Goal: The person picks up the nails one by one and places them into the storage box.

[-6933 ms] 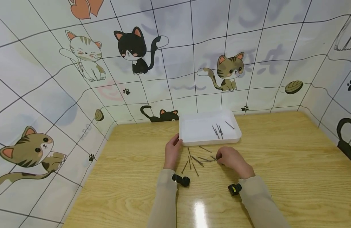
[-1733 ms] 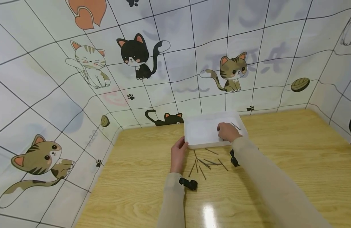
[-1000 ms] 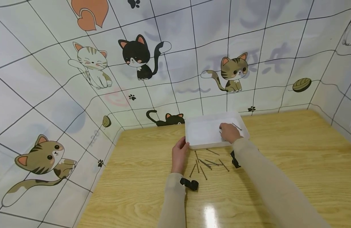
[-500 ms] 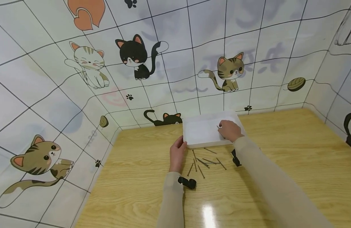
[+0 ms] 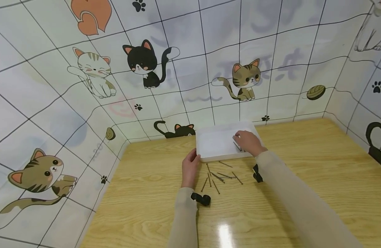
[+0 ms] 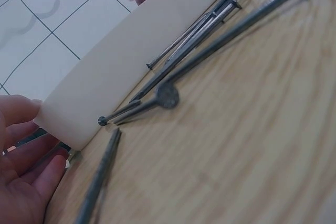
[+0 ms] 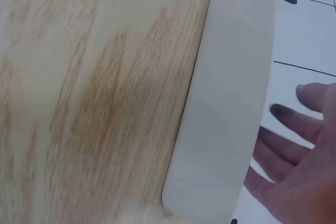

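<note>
A white tray (image 5: 210, 142) stands at the back of the table. My left hand (image 5: 189, 169) holds its near left corner, fingers and thumb against the wall (image 6: 58, 121) in the left wrist view. Over the tray's right part is my right hand (image 5: 250, 142), its fingers loosely bent and apart in the right wrist view, nothing visible between them. Just under those fingertips a nail (image 5: 237, 146) lies in the tray; the hand hides others. Several long steel nails (image 5: 217, 177) are scattered on the table before the tray, their flat heads (image 6: 168, 95) plain in the left wrist view.
The wood-grain table (image 5: 140, 206) reaches the wall behind, which is covered by a cat-print sheet (image 5: 193, 69). Black camera straps sit on both wrists, the left one (image 5: 201, 199) close beside the nails.
Earlier my right hand was at a nail on the table; it went into the tray and has now lifted slightly, uncovering a nail there. My left hand stays at the tray's corner.
</note>
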`<state>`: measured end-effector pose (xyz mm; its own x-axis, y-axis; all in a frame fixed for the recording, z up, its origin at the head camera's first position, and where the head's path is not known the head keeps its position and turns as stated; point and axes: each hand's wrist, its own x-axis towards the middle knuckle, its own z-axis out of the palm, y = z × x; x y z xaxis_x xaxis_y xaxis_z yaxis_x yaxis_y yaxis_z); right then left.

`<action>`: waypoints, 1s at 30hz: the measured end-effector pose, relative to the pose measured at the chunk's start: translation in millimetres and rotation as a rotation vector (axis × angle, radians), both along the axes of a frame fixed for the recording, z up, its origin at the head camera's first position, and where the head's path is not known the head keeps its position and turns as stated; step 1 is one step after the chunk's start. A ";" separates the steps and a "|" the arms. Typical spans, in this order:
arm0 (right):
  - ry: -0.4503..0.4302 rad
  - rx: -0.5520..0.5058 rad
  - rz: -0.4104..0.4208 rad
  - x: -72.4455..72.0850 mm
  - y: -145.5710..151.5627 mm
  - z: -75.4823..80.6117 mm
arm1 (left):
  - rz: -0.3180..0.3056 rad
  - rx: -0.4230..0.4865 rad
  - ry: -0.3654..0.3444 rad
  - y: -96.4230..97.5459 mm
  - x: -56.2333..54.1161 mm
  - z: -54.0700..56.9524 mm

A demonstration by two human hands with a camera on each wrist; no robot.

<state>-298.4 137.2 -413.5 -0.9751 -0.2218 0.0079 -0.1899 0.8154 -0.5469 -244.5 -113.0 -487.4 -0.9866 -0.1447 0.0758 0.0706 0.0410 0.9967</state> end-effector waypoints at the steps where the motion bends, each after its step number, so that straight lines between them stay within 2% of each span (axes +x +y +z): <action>1: 0.004 -0.012 0.007 0.3 -0.5 0.2 | 0.002 0.001 0.004 0.3 0.1 -0.1; 12: 0.117 -0.140 0.075 13.4 -11.6 8.0 | 0.018 -0.039 0.001 -3.4 -0.3 0.6; 20: 0.187 -0.178 0.065 26.8 -14.0 12.0 | 0.028 -0.069 0.013 -3.5 -0.9 -0.9; 30: 0.164 -0.185 0.093 50.8 -3.7 6.2 | -0.026 -0.014 -0.039 -2.9 4.6 8.8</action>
